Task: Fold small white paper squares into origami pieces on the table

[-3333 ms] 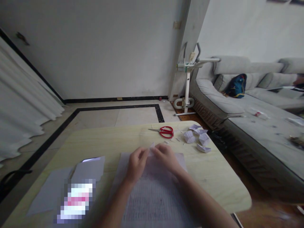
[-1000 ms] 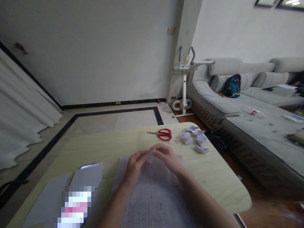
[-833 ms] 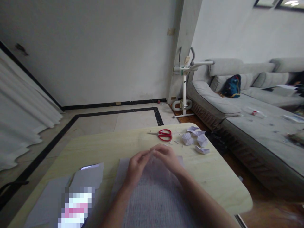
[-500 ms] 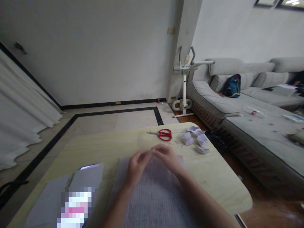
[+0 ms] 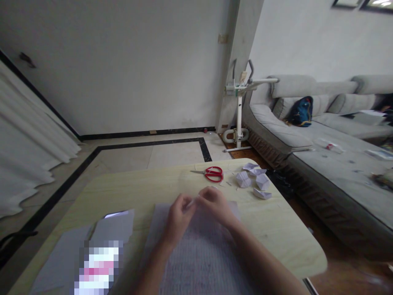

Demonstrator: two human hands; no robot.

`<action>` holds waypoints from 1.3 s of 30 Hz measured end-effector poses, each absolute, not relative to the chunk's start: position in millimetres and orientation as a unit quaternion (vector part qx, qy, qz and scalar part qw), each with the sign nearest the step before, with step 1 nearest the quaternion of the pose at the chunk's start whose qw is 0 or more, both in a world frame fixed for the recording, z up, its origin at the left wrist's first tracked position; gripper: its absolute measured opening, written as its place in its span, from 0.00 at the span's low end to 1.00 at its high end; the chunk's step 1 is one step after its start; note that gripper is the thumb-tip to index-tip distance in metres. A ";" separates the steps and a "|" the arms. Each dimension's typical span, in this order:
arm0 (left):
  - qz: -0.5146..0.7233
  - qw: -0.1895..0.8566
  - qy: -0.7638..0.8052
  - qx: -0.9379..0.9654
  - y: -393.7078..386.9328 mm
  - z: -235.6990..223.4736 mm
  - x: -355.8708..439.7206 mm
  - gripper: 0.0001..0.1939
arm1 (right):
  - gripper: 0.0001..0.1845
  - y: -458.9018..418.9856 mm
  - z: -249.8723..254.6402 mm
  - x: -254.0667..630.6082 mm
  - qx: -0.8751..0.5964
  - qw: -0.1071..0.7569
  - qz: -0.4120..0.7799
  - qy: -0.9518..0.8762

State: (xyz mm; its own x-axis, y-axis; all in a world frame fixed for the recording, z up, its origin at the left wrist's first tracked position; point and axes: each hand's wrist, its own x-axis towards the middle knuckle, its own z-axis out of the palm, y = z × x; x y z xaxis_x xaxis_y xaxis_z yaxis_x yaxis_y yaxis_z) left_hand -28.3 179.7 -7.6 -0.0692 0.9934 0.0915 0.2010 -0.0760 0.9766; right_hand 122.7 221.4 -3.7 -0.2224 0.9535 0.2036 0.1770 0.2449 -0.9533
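Note:
My left hand (image 5: 180, 215) and my right hand (image 5: 214, 203) meet over a large sheet with lines of writing (image 5: 199, 258). Between their fingertips is a small piece of white paper (image 5: 192, 201), mostly covered by the fingers. Both hands are closed in a pinch on it. Beyond them lie red-handled scissors (image 5: 213, 174), blades pointing left. To the right of the scissors sit several folded paper pieces (image 5: 244, 179), some boat-like in shape. Small paper scraps (image 5: 229, 184) are scattered between the scissors and the folded pieces.
On the pale wooden table (image 5: 141, 188), blank paper sheets (image 5: 66, 250) lie at the left, beside a bright pixelated screen (image 5: 98, 266). Past the table stand a white exercise machine (image 5: 239, 110) and a grey sofa (image 5: 325, 155) with a blue bag (image 5: 302, 111).
My fingers have shifted slightly, and more of the white paper shows between them. The view has moved a little. Scissors and folded pieces stay in place.

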 end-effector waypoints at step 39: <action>0.423 0.471 0.559 0.537 178.9 -1.9 -32.7 0.17 | 0.17 222.8 -2.2 129.0 -0.463 0.366 0.455 -0.667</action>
State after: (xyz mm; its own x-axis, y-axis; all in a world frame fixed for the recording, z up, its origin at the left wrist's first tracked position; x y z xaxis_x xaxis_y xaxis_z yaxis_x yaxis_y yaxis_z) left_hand -32.7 178.9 -1.9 0.0187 0.9972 -0.0722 0.2016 0.0670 0.9772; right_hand 129.0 222.8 -2.2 -0.3028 0.9507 0.0664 0.2850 0.1568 -0.9456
